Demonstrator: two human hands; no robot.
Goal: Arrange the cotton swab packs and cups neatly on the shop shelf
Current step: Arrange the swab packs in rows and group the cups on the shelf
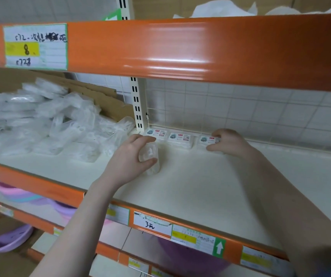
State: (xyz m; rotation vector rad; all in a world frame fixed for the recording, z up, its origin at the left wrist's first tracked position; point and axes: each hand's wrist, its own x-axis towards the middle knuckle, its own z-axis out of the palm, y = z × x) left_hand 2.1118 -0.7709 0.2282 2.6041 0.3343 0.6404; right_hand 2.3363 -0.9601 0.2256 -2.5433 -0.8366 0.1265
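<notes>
Where the orange front rail (120, 208) of the shelf (210, 188) runs nearest the camera, it carries paper price labels, one handwritten label (152, 223) and one with a white arrow on green (218, 247). Below that rail, purple and pink plastic basins (10, 193) sit on lower levels. On the shelf, behind the rail and left of centre, the left hand (129, 158) grips a clear plastic cup (150, 159); fingers over its top, thumb curled against its near side, the cup standing on the shelf. Left of the cup lies a loose heap of clear plastic-wrapped goods (46, 120); contents not legible. Further back on the shelf, against the tiled rear wall (260, 112), three cotton swab packs lie flat in a row: the left pack (156, 134) just behind the left hand's fingertips, the middle pack (180, 139) beside it with a small gap, the right pack (207, 140) a wider gap along. The right hand (227, 141) holds the right pack, fingers curled over its far right end, thumb on the near edge. Above everything, an upper orange rail (180, 48) bears a label marked "8" (35, 47).
</notes>
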